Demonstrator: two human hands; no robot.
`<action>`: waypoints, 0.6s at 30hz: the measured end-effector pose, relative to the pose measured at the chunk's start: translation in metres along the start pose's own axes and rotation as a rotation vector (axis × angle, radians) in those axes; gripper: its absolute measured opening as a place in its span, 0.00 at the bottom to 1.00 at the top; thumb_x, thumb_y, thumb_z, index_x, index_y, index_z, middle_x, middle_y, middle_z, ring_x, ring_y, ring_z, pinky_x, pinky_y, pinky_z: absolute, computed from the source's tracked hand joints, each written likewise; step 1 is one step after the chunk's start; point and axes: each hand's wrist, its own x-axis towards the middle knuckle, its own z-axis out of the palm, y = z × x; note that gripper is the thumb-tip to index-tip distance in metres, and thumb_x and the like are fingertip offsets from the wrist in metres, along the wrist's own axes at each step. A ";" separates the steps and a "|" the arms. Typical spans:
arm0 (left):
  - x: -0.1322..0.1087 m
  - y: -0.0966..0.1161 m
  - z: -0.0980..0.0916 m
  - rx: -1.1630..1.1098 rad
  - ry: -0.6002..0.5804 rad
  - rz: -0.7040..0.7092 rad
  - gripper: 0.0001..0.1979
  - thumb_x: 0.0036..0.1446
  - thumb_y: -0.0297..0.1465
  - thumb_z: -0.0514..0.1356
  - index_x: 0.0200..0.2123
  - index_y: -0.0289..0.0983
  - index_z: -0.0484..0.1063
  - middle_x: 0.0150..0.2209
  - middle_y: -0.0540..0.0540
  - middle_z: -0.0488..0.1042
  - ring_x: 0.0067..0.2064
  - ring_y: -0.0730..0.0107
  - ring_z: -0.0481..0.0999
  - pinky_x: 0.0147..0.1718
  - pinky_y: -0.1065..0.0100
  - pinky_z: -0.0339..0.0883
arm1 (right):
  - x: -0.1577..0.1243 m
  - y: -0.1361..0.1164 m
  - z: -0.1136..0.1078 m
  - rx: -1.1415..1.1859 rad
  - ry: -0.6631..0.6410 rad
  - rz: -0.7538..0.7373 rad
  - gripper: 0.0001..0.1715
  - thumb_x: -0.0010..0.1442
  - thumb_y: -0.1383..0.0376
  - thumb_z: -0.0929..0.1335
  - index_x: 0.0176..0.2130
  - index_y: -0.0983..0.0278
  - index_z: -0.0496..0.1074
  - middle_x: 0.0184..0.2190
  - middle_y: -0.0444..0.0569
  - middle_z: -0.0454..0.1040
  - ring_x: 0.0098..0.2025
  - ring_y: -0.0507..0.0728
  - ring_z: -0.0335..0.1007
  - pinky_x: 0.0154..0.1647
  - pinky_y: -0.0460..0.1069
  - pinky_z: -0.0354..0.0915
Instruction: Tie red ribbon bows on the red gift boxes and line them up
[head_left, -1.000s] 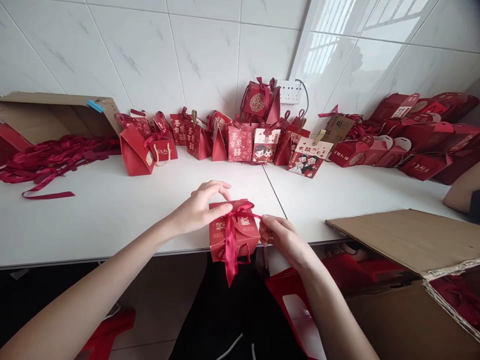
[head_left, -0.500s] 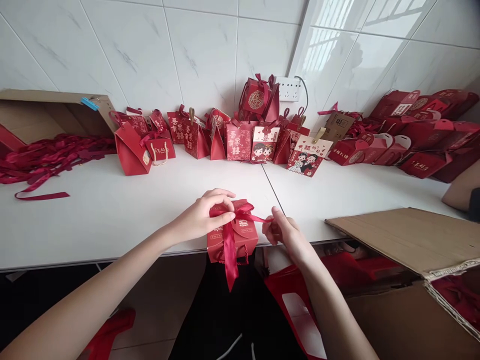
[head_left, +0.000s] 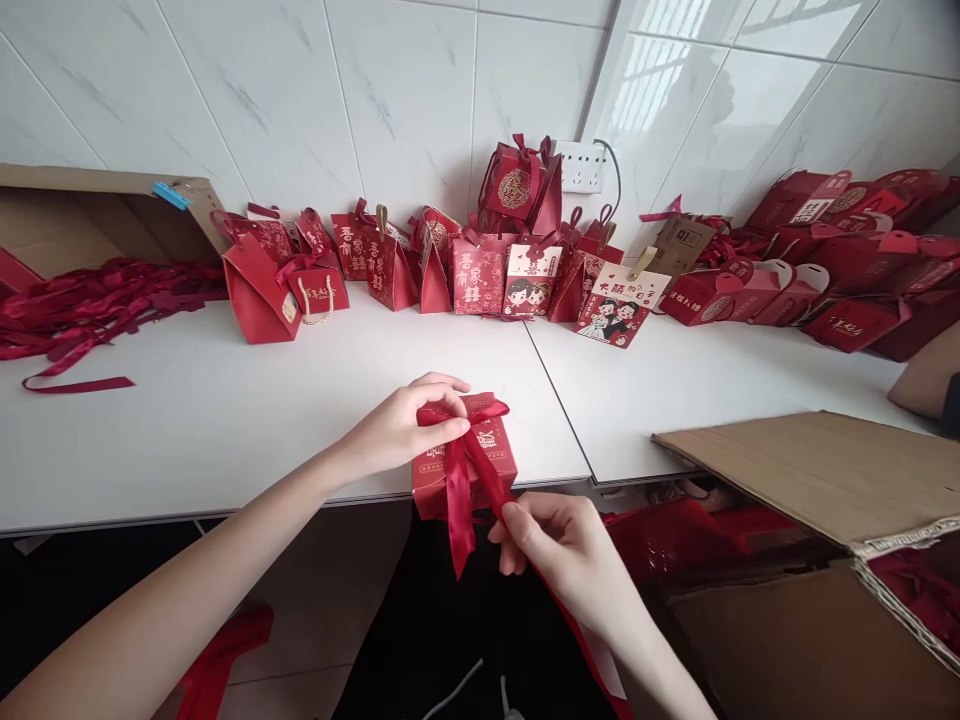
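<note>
A red gift box with pale printed characters lies at the table's front edge, its near end over the edge. On its top is a red ribbon bow with one tail hanging down the front. My left hand pinches the bow at its knot, thumb and index finger together. My right hand is closed on the other ribbon tail, low and right of the box, and the tail runs taut from the knot to its fingertips.
Finished red boxes stand along the tiled wall. Loose ribbons lie at left before a cardboard box. More red boxes are piled right. An open carton stands front right; a person's arm shows behind.
My right hand has moved down and toward me, swinging the ribbon tail from the right side to the front. My left hand stays at the knot.
</note>
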 end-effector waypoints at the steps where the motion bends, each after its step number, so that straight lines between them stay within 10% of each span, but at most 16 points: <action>1: 0.000 0.000 0.000 0.002 -0.006 0.002 0.09 0.53 0.39 0.59 0.29 0.40 0.70 0.53 0.46 0.68 0.57 0.58 0.66 0.59 0.57 0.55 | -0.001 0.003 0.001 -0.020 -0.017 -0.003 0.26 0.61 0.50 0.61 0.24 0.65 0.71 0.18 0.47 0.72 0.21 0.51 0.62 0.25 0.46 0.57; 6: -0.002 -0.001 -0.004 0.004 -0.001 0.010 0.11 0.54 0.41 0.59 0.34 0.40 0.70 0.54 0.46 0.67 0.58 0.57 0.64 0.58 0.58 0.55 | 0.003 0.002 -0.020 -0.227 -0.107 -0.017 0.29 0.61 0.47 0.61 0.22 0.65 0.70 0.20 0.47 0.72 0.21 0.50 0.60 0.24 0.46 0.54; 11: -0.012 -0.004 -0.010 0.042 0.273 -0.116 0.16 0.56 0.46 0.51 0.39 0.40 0.66 0.45 0.45 0.70 0.49 0.59 0.69 0.50 0.58 0.62 | 0.046 -0.010 -0.061 -0.284 0.370 -0.089 0.35 0.58 0.39 0.56 0.25 0.64 0.69 0.20 0.46 0.67 0.24 0.52 0.61 0.26 0.47 0.56; 18: -0.026 0.005 -0.001 0.206 0.428 -0.150 0.14 0.55 0.45 0.53 0.30 0.40 0.63 0.34 0.48 0.69 0.35 0.65 0.69 0.36 0.65 0.64 | 0.092 -0.017 -0.041 -0.346 0.149 -0.138 0.31 0.57 0.41 0.59 0.20 0.63 0.60 0.17 0.40 0.56 0.21 0.49 0.52 0.25 0.46 0.50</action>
